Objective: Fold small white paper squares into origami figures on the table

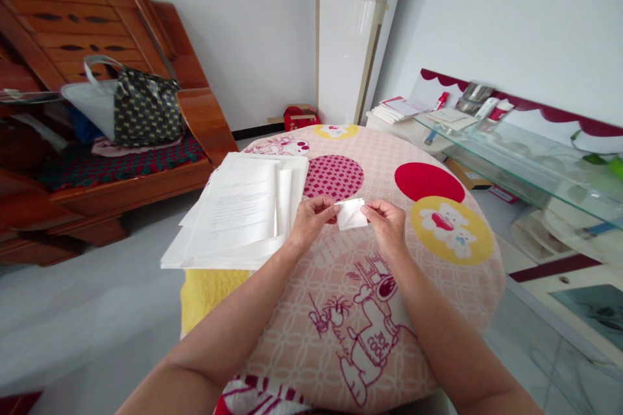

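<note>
Two hands are up over the bench, and between them sits one small white slip of paper. The left hand has its thumb and forefinger closed on the slip's left edge. The right hand mirrors it, fingers pinched shut on the right edge. The slip sits right between the two sets of fingertips, held just above the cartoon cloth and roughly level. Its top edge looks doubled over, though I can't tell how many layers there are.

Just left of the left fingers lies the stack of white sheets, loosely fanned, with its top sheets looking folded lengthwise. It comes close to the left wrist without quite touching. A dark pink checked circle sits on the cloth beyond the fingers, and a yellow circle with bears lies off to the right of the right fingers. Far off to the left, a patterned handbag rests on the wooden sofa.

As for progress, the slip is far smaller than any sheet in the stack, so I'd judge this piece is already well worked down. The stack itself looks thick and mostly flat, which reads to me as plenty of paper not yet handled. No finished pieces show anywhere near the fingers.
</note>
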A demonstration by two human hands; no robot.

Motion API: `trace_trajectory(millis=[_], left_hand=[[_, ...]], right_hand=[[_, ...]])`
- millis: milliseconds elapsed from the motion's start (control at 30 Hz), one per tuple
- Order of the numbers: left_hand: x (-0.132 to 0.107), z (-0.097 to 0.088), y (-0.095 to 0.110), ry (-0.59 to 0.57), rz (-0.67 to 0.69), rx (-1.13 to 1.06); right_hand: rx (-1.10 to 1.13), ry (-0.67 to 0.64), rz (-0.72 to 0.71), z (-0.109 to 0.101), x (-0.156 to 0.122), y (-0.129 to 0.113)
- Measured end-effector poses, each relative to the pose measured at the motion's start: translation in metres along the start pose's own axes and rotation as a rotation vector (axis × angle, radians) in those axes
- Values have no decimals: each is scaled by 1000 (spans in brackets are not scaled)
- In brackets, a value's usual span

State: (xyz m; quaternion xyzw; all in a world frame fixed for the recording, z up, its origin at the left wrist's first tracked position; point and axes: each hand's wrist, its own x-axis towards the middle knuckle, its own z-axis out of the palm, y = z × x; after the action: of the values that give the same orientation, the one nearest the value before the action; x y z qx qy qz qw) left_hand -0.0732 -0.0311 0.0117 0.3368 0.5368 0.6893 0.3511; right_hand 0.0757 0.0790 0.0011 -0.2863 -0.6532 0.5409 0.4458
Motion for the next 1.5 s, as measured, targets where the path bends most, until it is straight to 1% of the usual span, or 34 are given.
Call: trace_trajectory(millis=[100, 233, 367, 433, 500, 567, 633, 700, 767, 867, 933, 1000, 1067, 1100, 1133, 1200, 1233, 1267, 1300, 1367, 1433, 1500], left_hand=[[0, 1, 0, -20, -1, -32], [1, 1, -3, 10, 14, -53], [1, 0, -4, 29, -6, -29], [1, -1, -3, -15, -28, 39], [1, -2, -3, -84, -45, 114], [2, -3, -4, -129, -38, 178], [2, -3, -5, -131, -9, 228], [3, -3, -5, -126, -4, 233], [3, -4, -5, -156, -59, 186], [2, -4, -6, -250, -182, 139], [2, -5, -8, -286, -235, 152], [3, -5, -10, -294, -278, 177], [3, -7, -10, -292, -307, 261], [4, -9, -9, -275, -290, 345], [4, -10, -9, -235, -238, 451], [5, -13, -7, -129, -43, 653], [5, -14, -7, -90, 69, 717], [5, -14, -7, -79, 165, 746], [5, -13, -8, -100, 235, 749], [6, -12, -12, -202, 300, 736], [6, -10, -19, -301, 292, 737], [8, -8, -26, -355, 245, 741]], right_hand=[[45, 0, 43, 2, -1, -2], [114, 15, 111, 7, -4, -6], [90, 22, 137, 10, -5, -8], [66, 24, 139, 10, -4, -7], [68, 32, 148, 9, -4, -6], [93, 51, 162, 9, -4, -5], [114, 70, 174, 10, -4, -5], [121, 76, 184, 12, -4, -5], [131, 74, 192, 12, -4, -5], [158, 75, 196, 11, -3, -3], [154, 69, 201, 10, -3, -1], [125, 50, 218, 9, -1, 2], [93, 11, 253, 8, 0, 5], [78, -18, 276, 7, 1, 6], [60, -49, 302, 7, 2, 7], [-3, -104, 356, 6, 5, 11], [-51, -124, 368, 6, 7, 14], [-108, -139, 357, 7, 8, 16], [-174, -152, 322, 8, 10, 18], [-323, -179, 203, 10, 12, 21], [-488, -201, 94, 12, 13, 20], [-656, -203, 40, 13, 14, 17]])
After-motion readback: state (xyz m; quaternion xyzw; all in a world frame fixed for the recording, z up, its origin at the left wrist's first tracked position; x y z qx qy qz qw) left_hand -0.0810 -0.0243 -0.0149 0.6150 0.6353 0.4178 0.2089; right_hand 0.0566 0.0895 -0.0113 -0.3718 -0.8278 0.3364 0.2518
